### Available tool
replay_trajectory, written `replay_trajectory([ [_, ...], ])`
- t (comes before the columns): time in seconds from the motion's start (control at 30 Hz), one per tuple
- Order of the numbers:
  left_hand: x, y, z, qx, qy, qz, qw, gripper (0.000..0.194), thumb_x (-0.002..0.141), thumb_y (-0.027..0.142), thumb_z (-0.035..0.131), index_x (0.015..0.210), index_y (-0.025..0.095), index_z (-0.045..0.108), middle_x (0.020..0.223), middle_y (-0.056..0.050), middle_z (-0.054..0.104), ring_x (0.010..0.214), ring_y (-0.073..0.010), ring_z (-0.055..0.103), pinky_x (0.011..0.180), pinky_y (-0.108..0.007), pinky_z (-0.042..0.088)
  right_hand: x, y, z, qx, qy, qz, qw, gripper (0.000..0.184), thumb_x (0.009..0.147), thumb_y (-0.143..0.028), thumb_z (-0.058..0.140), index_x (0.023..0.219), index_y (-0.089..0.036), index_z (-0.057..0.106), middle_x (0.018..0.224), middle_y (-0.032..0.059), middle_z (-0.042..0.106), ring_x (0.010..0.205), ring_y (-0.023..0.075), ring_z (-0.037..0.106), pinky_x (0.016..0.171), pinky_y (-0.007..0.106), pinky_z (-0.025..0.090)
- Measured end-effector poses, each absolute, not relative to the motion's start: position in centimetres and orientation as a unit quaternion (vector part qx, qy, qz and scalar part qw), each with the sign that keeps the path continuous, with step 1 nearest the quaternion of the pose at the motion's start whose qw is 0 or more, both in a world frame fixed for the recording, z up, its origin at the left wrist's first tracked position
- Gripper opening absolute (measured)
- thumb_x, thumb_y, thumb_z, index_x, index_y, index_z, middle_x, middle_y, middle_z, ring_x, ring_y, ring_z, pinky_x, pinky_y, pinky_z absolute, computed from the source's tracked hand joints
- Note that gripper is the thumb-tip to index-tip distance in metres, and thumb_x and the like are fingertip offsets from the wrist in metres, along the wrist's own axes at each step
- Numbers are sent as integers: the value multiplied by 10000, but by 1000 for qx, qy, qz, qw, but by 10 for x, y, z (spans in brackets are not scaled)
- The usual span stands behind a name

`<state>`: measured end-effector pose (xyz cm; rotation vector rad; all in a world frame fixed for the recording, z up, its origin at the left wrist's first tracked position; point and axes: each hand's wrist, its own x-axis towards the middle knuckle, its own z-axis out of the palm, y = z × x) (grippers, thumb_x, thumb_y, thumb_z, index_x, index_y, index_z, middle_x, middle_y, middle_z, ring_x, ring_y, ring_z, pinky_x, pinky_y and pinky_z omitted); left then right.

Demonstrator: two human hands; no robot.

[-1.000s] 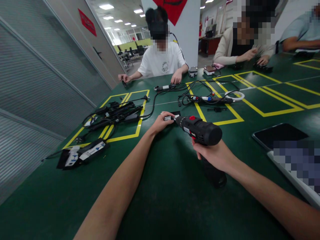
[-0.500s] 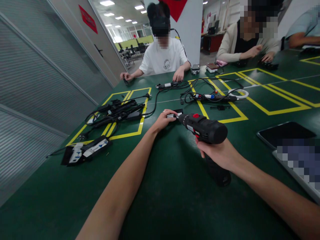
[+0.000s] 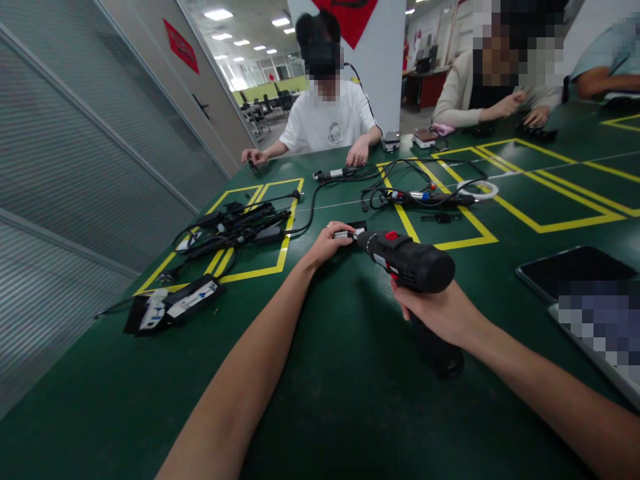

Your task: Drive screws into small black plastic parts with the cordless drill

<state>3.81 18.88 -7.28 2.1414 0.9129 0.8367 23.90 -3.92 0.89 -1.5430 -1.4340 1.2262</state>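
Note:
A black cordless drill with red buttons is in the grip of my right hand, its fingers wrapped round the handle. The drill's chuck points left and away, toward my left hand. The fingers of that hand are closed on a small black and white part lying on the green table. At the part, the drill's tip meets or nearly meets it; contact is too small to tell. My fingers cover some of the part.
Left lies a pile of black cables and adapters, with a black and white piece nearer me. Beyond the part are a black pen-like tool with cables and a white ring. A tablet rests right. Two people sit opposite, another far right.
The whole view has shifted very slightly. Both hands, the drill and the small part keep nearly the same positions.

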Motion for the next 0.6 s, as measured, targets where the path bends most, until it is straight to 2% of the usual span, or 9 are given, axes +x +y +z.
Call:
replay_trajectory([
  [0.27, 39, 187, -71, 814, 351, 322, 331, 294, 717, 248, 615, 999, 195, 678, 1058, -42, 588, 1085, -218, 516, 1014, -370, 368, 240, -39, 9, -594, -551, 472, 347, 49, 765, -242, 550, 777, -195, 540, 572, -5, 577, 552, 153, 557, 565, 294, 440],
  [0.6, 38, 187, -71, 813, 352, 324, 330, 287, 723, 257, 618, 997, 196, 679, 1053, -41, 591, 1082, -215, 516, 1026, -380, 363, 237, -38, 13, -610, -538, 473, 340, 84, 752, -240, 549, 802, -180, 580, 602, 16, 597, 566, 163, 586, 573, 306, 452],
])
